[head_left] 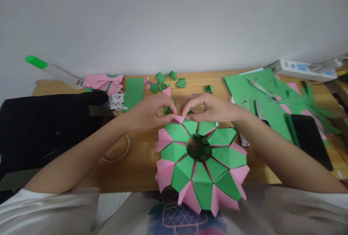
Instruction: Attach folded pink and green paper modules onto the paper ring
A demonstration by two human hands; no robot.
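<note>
A ring-shaped origami flower (202,186) of folded green and pink paper stands near the table's front edge, with a round hole in its middle. At its back rim, thumb and fingertips of my left hand (152,113) pinch a small pink paper piece (178,119). My right hand (208,107) is closed in a pinch right beside it, on the edge where the pink piece meets a green petal. Fingertips of both hands almost meet. Behind them lie several small folded green paper pieces (160,77), partly hidden by my hands.
On the right are green paper sheets (239,82), a utility knife (262,89), scissors (259,111), a phone (310,139) and a white power strip (296,69). To the left sit a black bag (51,130), a pink paper bow (108,82), green paper (134,91) and a tape ring (119,159).
</note>
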